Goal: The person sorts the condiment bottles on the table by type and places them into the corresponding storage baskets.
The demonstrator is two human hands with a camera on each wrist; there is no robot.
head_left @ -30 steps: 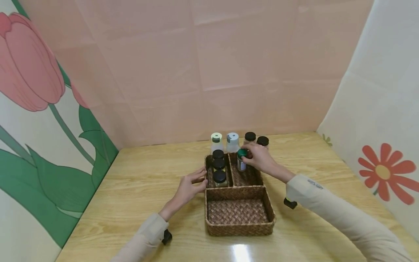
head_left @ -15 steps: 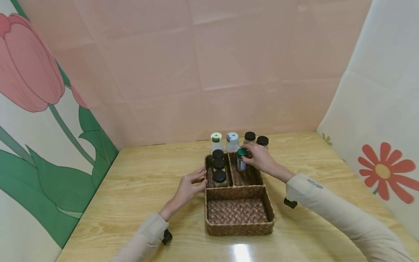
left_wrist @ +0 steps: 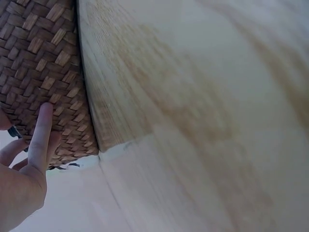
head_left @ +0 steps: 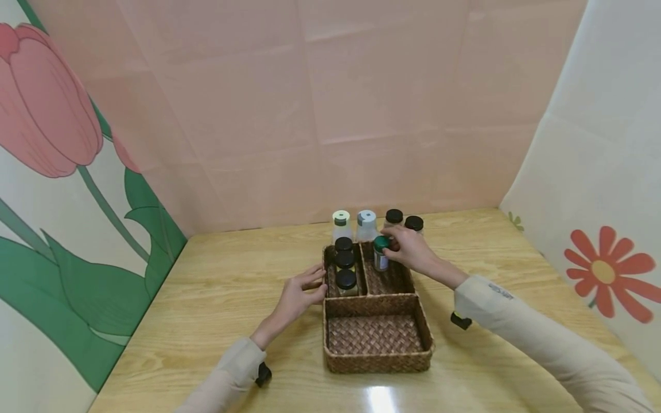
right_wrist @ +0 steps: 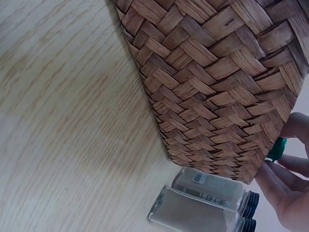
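A woven basket [head_left: 377, 361] with three compartments sits mid-table. Three black-lidded jars [head_left: 346, 279] stand in a row in its far-left compartment. My right hand [head_left: 408, 249] grips a green-lidded jar [head_left: 381, 252] standing at the back of the far-right compartment. My left hand [head_left: 299, 293] rests with straight fingers against the basket's left wall [left_wrist: 43, 72]; a fingertip [left_wrist: 44, 112] touches the weave. In the right wrist view the basket's outer wall [right_wrist: 217, 82] fills the frame, with a sliver of the green lid [right_wrist: 276, 149] beside my fingers [right_wrist: 285, 198].
Behind the basket stand a pale-green-capped bottle [head_left: 341, 225], a grey-capped bottle [head_left: 366, 223] and two black-lidded jars [head_left: 404, 221], also seen as two jars [right_wrist: 207, 200] in the right wrist view. Pink backdrop and flower-printed side panels enclose the wooden table [head_left: 206, 298].
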